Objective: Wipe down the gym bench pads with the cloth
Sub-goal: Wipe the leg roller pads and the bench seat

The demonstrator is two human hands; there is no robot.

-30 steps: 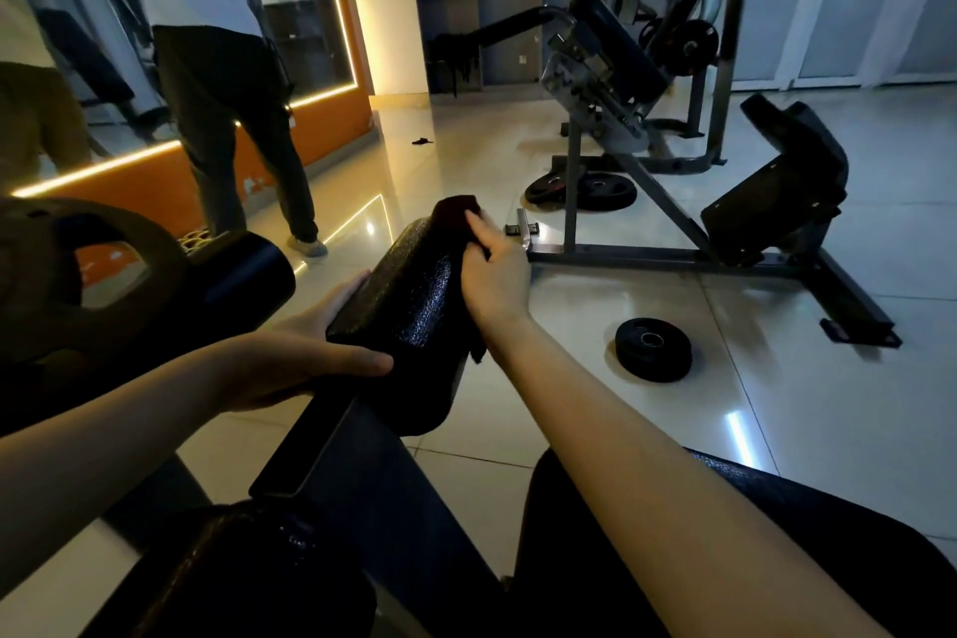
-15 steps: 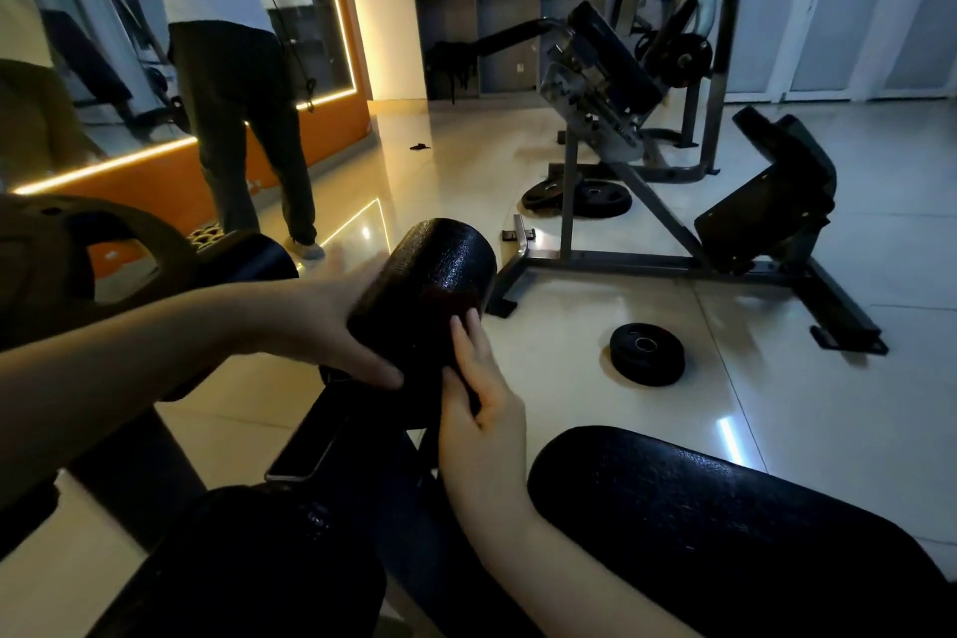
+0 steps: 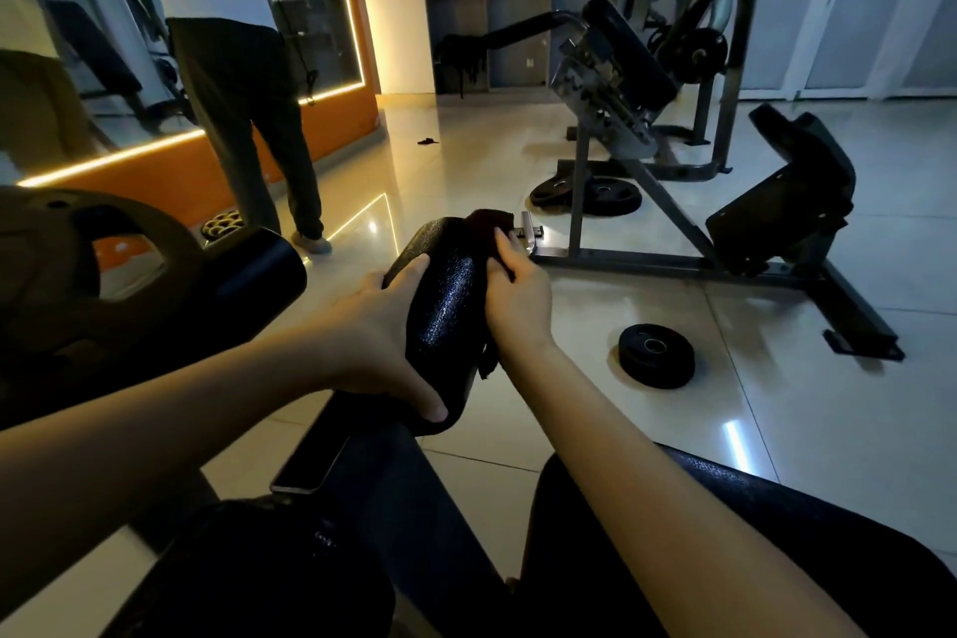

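A black textured roller pad [image 3: 446, 311] juts out from the bench frame in the middle of the view. My left hand [image 3: 386, 345] grips its near left side, thumb curled over the front. My right hand [image 3: 515, 298] presses a dark reddish cloth [image 3: 487, 231] against the pad's far right side, fingers wrapped over the cloth; a strip of cloth hangs below the wrist. A larger black bench pad [image 3: 777, 549] lies at the bottom right under my right forearm. Another dark pad [image 3: 269, 570] sits at the bottom left.
A second black roller [image 3: 254, 269] and a weight plate [image 3: 62, 269] stand at left. A person's legs [image 3: 248, 130] stand by the orange mirror wall. A small weight plate [image 3: 656, 355] lies on the tiled floor, with an inclined bench machine [image 3: 647, 130] beyond it.
My right hand has slid with the cloth from the near end of the roller pad up to its far end. My left hand has shifted along the pad's left side.
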